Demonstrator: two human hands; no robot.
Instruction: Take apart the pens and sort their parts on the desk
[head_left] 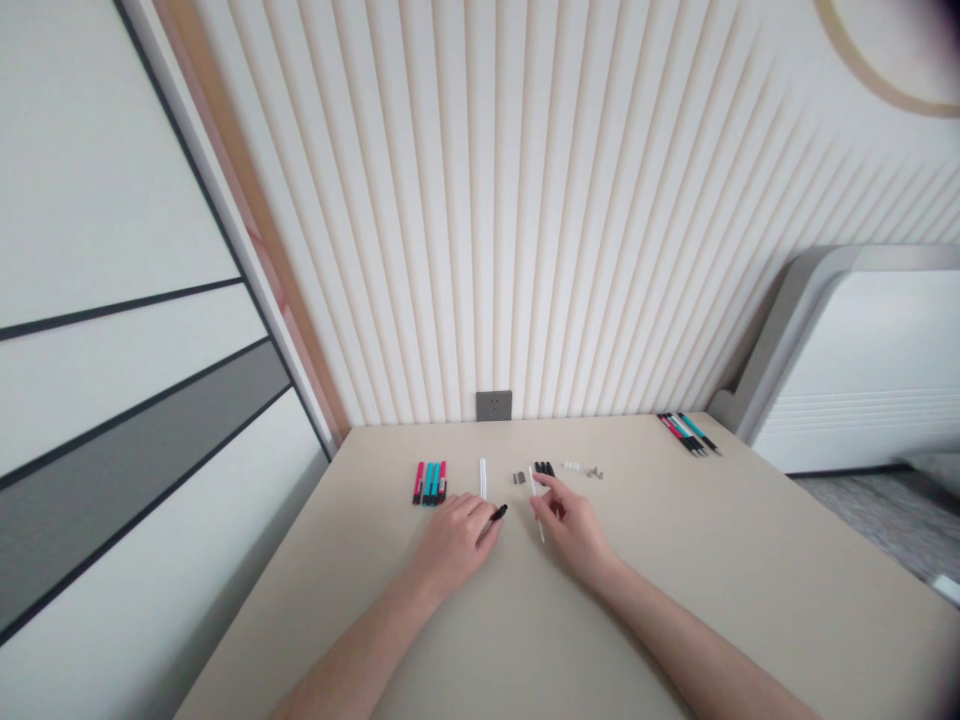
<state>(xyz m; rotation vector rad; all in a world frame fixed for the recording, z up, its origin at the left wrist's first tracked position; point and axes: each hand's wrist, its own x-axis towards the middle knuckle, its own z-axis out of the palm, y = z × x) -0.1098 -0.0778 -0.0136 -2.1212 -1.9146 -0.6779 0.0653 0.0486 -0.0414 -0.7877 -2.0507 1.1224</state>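
Observation:
My left hand (455, 538) rests on the beige table (675, 560), fingers curled around a small black pen part (498, 514) that sticks out to the right. My right hand (571, 520) pinches a thin white refill tube (535, 503), held nearly upright against the table. Just behind the hands lie a white tube (483, 477), a few black pen pieces (543, 468), a small grey piece (518, 478), and small white and metal bits (583, 468).
Red and teal pen barrels (430, 482) lie in a row at the back left of my left hand. Several assembled pens (688, 433) sit at the table's far right corner. A wall socket (493, 405) is set in the ribbed wall behind. A white unit (862, 360) stands to the right.

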